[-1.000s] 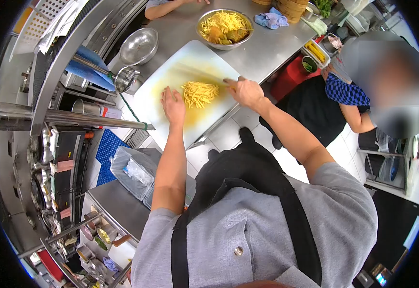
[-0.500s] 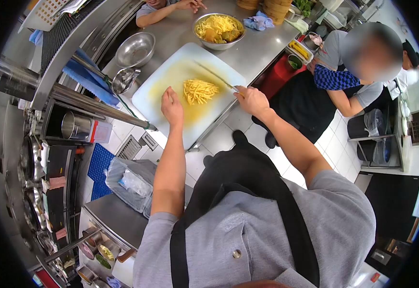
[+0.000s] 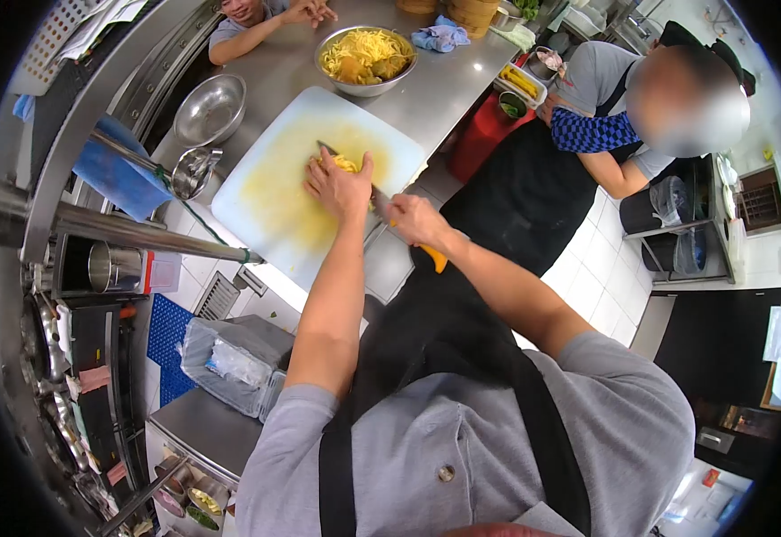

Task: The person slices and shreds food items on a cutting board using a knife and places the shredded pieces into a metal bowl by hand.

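Note:
My right hand is closed round the orange handle of a knife, whose blade runs up and left across the white cutting board. The blade tip shows past my left hand. That hand lies with its fingers spread over the yellow strips, hiding most of them and part of the blade. Yellow stains mark the board. Beyond it, a metal bowl holds more yellow strips and some darker pieces.
An empty metal bowl and a metal jug stand left of the board. A blue cloth lies near bamboo steamers. One person leans at the right; another person's hands rest at the far edge.
My left hand has moved onto the yellow strips and covers them. The knife has come down and left, its blade now under or beside that hand. The view has shifted rightward.

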`<action>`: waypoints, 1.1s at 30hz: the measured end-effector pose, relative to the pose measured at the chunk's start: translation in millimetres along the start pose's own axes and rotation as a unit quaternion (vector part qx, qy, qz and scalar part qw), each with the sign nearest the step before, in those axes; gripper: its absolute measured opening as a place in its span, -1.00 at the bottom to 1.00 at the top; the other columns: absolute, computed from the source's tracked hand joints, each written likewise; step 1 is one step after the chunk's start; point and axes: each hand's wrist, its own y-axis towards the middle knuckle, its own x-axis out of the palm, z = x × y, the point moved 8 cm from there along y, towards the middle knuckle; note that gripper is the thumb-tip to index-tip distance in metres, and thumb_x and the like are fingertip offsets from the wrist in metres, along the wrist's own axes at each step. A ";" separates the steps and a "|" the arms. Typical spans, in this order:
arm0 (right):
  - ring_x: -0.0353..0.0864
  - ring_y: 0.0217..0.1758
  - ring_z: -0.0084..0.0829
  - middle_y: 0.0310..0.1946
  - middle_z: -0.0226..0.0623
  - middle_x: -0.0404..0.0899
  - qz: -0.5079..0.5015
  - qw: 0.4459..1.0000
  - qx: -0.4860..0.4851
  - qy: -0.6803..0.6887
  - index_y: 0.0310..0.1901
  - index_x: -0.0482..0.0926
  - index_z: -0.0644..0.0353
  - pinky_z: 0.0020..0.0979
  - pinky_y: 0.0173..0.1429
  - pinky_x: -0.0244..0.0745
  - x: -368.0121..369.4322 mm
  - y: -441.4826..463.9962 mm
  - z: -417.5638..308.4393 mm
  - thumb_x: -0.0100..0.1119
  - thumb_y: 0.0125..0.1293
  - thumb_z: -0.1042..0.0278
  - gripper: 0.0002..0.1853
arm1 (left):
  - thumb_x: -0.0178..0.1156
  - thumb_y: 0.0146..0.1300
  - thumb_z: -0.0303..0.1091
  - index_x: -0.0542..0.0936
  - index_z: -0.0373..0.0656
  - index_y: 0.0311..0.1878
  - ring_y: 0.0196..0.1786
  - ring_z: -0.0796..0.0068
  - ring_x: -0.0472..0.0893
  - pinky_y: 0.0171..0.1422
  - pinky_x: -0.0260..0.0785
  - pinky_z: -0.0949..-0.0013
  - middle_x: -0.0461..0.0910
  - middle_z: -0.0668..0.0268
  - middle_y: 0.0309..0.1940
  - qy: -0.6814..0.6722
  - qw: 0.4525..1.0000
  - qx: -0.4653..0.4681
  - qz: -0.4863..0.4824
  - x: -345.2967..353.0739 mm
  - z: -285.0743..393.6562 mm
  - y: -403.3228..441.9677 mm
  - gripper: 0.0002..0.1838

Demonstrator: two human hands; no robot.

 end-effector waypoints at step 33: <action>0.59 -0.64 -0.43 -0.55 -0.26 0.57 -0.046 0.998 -0.037 -0.007 -0.02 0.63 0.38 -0.33 -0.53 0.53 -291.4 146.7 -39.9 0.08 0.61 0.12 -0.61 | 0.27 0.35 -0.39 0.51 -0.33 0.36 0.51 -0.11 0.36 0.61 0.23 -0.01 0.39 -0.11 0.44 -0.176 0.970 0.020 0.166 113.1 217.0 242.4 -0.47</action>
